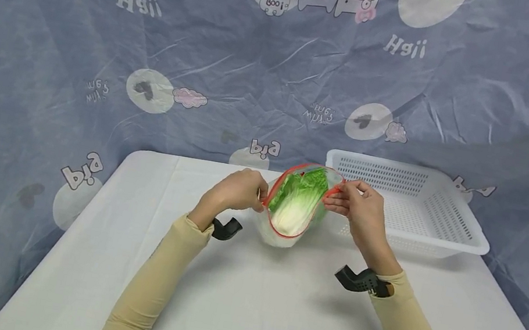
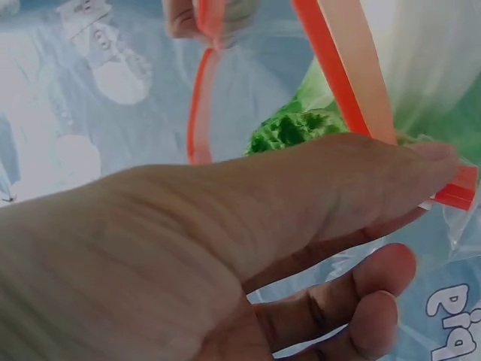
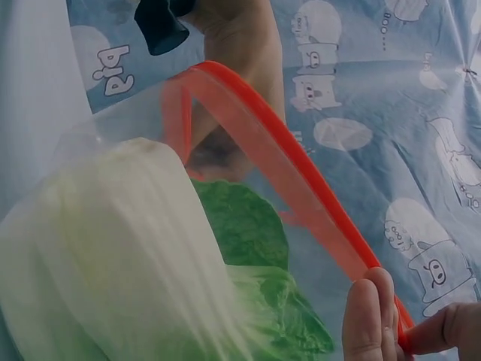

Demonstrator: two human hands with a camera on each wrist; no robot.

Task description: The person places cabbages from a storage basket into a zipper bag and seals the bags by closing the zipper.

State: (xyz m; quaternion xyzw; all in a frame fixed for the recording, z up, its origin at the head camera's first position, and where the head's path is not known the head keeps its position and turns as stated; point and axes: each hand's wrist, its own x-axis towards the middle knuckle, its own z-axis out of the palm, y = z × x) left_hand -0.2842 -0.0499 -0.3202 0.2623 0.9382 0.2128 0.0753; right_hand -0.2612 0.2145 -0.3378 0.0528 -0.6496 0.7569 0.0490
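A clear zip bag (image 1: 277,240) with a red-orange rim is held up over the table, its mouth spread wide. Inside it lies a napa cabbage (image 1: 295,206), pale stem toward the person and green leaves away; the cabbage (image 3: 113,248) fills much of the right wrist view. My left hand (image 1: 242,189) pinches the rim's left end between thumb and fingers; in the left wrist view the thumb of this hand (image 2: 301,188) presses on the red strip. At the rim's right end, my right hand (image 1: 362,209) pinches the red strip with thumb and fingertips.
A white perforated plastic basket (image 1: 442,243) stands at the back right of the table, just behind the right hand. The white-covered table (image 1: 238,314) meets a blue patterned cloth (image 1: 260,70) at its far edge. Both wrists carry black camera mounts.
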